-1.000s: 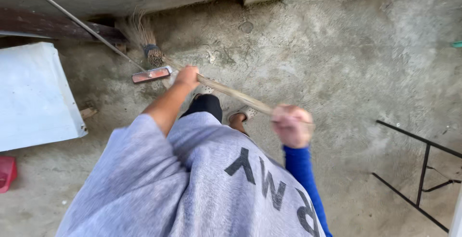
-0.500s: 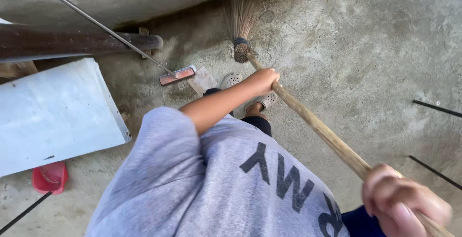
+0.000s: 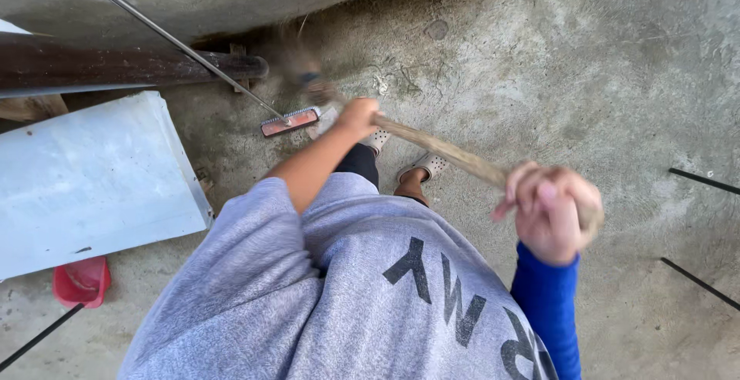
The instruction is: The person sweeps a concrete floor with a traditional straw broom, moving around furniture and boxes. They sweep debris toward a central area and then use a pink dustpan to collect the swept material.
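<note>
I hold a broom with a long wooden handle (image 3: 447,153) in both hands. My left hand (image 3: 358,116), on a bare arm, grips the handle low down, near the head. My right hand (image 3: 551,210), in a blue sleeve, is closed around the upper end. The straw broom head (image 3: 304,72) is blurred with motion on the concrete floor (image 3: 539,64), close to the base of the wall. My grey shirt fills the lower middle. My feet in light sandals (image 3: 424,166) stand just below the handle.
A thin metal rod ending in a red-brown flat brush head (image 3: 289,122) lies left of my left hand. A white panel (image 3: 92,179) and a dark pipe (image 3: 116,68) lie at the left, with a red plastic container (image 3: 81,281) below. Black metal bars (image 3: 701,181) cross the right edge.
The broom head has swung left along the wall base and is now blurred. My right hand rose from the lower right corner toward the middle right. The view shifted slightly.
</note>
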